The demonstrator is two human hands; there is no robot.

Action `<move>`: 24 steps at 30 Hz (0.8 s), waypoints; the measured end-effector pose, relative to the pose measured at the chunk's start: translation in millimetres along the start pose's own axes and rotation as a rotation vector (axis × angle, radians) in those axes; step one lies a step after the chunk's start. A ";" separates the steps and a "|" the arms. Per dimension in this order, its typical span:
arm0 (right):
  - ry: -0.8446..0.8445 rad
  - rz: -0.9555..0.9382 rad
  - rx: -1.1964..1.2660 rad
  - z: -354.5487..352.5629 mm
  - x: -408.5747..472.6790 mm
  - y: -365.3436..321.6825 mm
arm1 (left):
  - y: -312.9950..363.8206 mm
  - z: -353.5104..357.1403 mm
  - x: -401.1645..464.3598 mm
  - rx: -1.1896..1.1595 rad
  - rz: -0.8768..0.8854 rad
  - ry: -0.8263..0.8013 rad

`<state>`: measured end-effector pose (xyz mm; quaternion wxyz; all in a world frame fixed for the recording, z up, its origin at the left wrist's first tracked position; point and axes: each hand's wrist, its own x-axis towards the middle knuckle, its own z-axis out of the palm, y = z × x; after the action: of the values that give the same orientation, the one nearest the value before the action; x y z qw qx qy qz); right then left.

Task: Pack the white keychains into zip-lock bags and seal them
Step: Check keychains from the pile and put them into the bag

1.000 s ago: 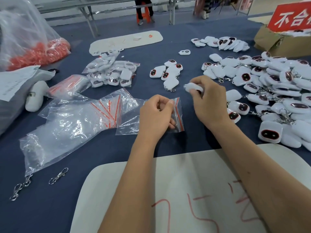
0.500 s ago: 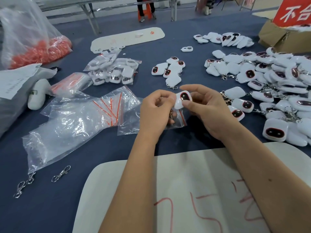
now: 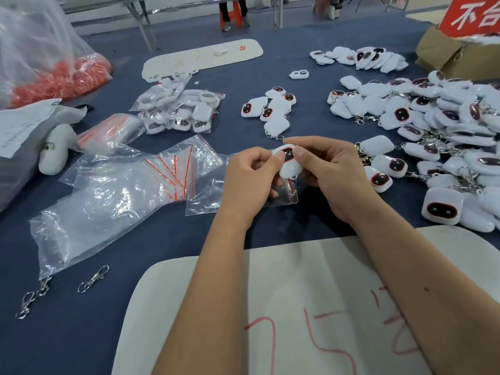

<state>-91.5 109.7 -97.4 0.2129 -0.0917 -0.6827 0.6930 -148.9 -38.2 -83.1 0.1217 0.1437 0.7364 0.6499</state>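
Head view shows both hands meeting above the blue table (image 3: 81,342); the right hand (image 3: 334,175) pinches a white keychain (image 3: 289,163) between thumb and forefinger, its dark face up; the left hand (image 3: 247,182) grips the mouth of a small zip-lock bag (image 3: 208,194) just beneath it, thumb touching the keychain; loose keychains (image 3: 446,136) heap to the right; a stack of empty bags (image 3: 116,193) lies to the left, filled bags (image 3: 178,109) beyond
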 end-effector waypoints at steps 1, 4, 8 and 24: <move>-0.006 -0.004 -0.002 0.2 0.2 0.4 | -0.4 -0.9 0.5 0.002 0.007 0.005; -0.016 -0.013 -0.008 -0.1 0.5 1.9 | -1.2 -1.0 1.0 0.012 0.009 0.015; -0.016 -0.020 -0.008 0.0 -0.7 0.7 | -2.2 0.1 1.1 0.022 0.042 0.014; -0.002 -0.051 -0.085 -0.7 -4.0 -5.6 | -4.3 2.9 -2.9 0.052 0.155 0.030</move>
<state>-86.7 108.5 -92.6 0.2257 -0.0824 -0.7138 0.6578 -145.4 -37.1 -87.8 0.0562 0.1935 0.7414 0.6400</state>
